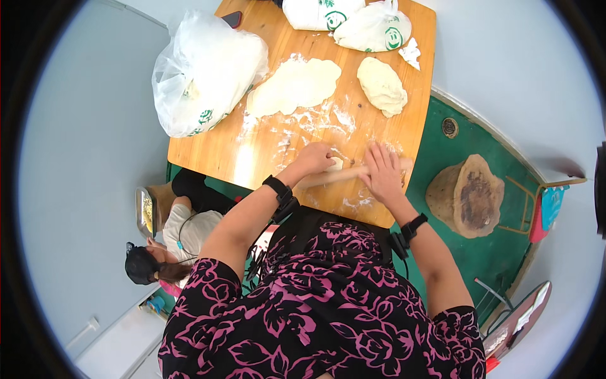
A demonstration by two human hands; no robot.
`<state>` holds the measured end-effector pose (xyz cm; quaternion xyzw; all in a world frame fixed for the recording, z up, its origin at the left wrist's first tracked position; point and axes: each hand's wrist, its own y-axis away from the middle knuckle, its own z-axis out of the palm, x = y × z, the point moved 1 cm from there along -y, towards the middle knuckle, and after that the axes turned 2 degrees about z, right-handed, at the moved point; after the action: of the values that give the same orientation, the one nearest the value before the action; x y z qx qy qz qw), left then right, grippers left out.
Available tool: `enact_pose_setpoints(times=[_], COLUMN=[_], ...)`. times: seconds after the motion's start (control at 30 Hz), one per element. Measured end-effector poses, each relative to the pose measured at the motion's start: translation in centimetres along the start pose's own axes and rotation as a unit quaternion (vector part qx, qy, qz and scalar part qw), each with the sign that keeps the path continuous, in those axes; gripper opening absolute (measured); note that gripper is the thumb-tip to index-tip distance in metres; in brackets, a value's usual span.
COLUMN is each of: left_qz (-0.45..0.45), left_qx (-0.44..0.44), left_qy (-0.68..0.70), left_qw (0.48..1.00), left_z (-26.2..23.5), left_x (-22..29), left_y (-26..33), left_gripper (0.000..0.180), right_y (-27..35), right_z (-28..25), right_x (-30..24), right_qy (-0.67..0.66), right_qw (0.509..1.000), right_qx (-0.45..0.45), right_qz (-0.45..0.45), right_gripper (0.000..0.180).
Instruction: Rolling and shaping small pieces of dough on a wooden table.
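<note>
1. Wooden tabletop (pixel 205 151), dusted with white flour (pixel 344 119); the person's two hands mark the clock's centre.
2. Right hand (pixel 382 172) lies open, palm down and fingers extended, on a pale rolling pin (pixel 331 177) at the near edge, its ends towards eight and three o'clock.
3. Left hand (pixel 314 158) has curled fingers beside a small piece of dough (pixel 337 164), between the hands; whether they pinch it, I cannot tell.
4. Apparently done: a broad dough sheet (pixel 297 85) at eleven o'clock, already flat.
5. Apparently left: a thick dough lump (pixel 382 87) at one o'clock, not rolled out; the small piece looks only partly worked.
6. Ten o'clock: a bulging plastic bag (pixel 211 76), contents unclear.
</note>
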<state>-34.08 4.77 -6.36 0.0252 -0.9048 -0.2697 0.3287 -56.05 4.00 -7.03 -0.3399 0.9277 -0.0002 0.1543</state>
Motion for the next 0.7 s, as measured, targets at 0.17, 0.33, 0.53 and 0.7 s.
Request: enact_pose_setpoints(times=[0.17,0.33,0.53,0.7], left_qz=[0.012,0.014,0.015,0.001], left_qx=[0.032,-0.002,-0.008,-0.013], left_qy=[0.006,-0.012,-0.022,0.15], left_qw=[0.999,1.0,1.0,0.989], left_z=[0.2,0.3,0.3,0.4], left_x=[-0.8,-1.5,-0.5,-1.8], left_y=[-0.8,-0.9,-1.0,-0.6], left_gripper=[0.02,0.021,0.019,0.019], right_y=[-4.2,-0.2,-2.7,-0.2], right_z=[-0.2,0.0,-1.7,-0.5], right_x=[0.3,-0.2,0.3,1.5], right_qy=[0.021,-0.024,-0.005,-0.053], right_qw=[0.999,1.0,0.998,0.987], right_qx=[0.027,0.001,0.012,-0.012], right_qz=[0.017,0.006,-0.054,-0.149], right_gripper=[0.055,0.055,0.054,0.041])
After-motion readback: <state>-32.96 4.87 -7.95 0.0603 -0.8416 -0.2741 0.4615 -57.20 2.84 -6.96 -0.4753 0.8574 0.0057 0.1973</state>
